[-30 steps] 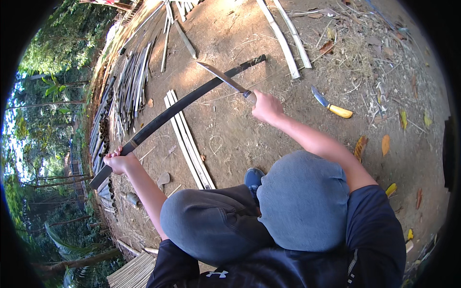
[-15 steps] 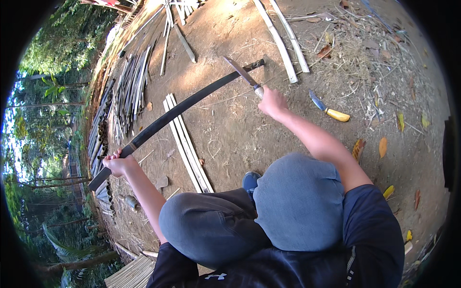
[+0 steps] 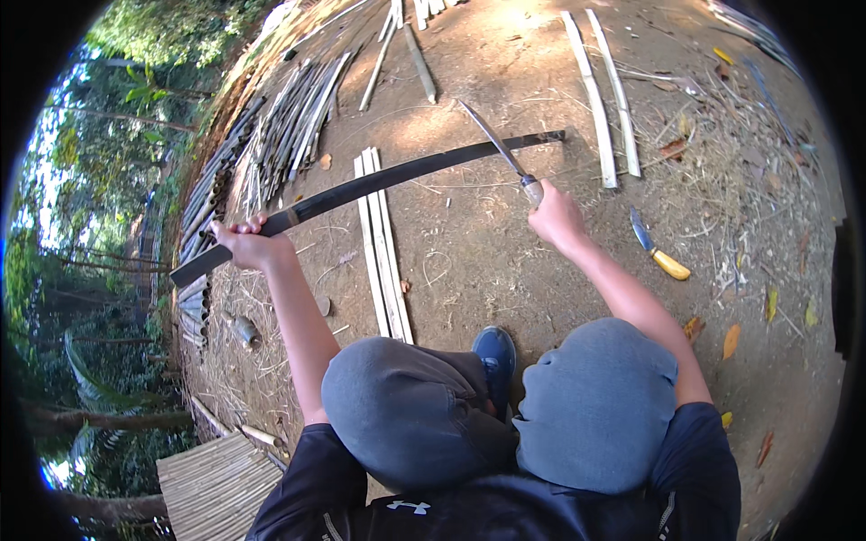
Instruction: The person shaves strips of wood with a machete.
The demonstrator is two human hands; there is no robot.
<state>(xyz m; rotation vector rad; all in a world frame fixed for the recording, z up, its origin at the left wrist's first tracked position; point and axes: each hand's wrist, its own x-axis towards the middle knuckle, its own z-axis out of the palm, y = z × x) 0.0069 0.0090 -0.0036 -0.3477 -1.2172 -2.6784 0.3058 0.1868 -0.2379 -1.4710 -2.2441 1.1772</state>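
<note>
A long, dark, slightly curved strip (image 3: 406, 171), which looks like split bamboo, stretches in front of me, its far end toward the upper right. Near its left end my left hand (image 3: 257, 245) is closed around it. My right hand (image 3: 557, 219) grips the pale handle of a knife (image 3: 496, 140). The knife's blade crosses the strip close to the far end; whether the edge touches it I cannot tell. On the dirt to the right of that hand lies a second knife (image 3: 670, 264) with a yellow handle.
Pale split strips (image 3: 393, 261) lie beyond my knees, and two more (image 3: 592, 99) lie at the upper right. Piles of thin strips (image 3: 298, 117) and bamboo tubes (image 3: 212, 194) are at the left. A slatted bamboo surface (image 3: 216, 491) stands at the lower left.
The view has shifted, with ground objects appearing farther right. The dark strip now slopes less steeply, and my left hand sits higher in view. Both hands keep their grips.
</note>
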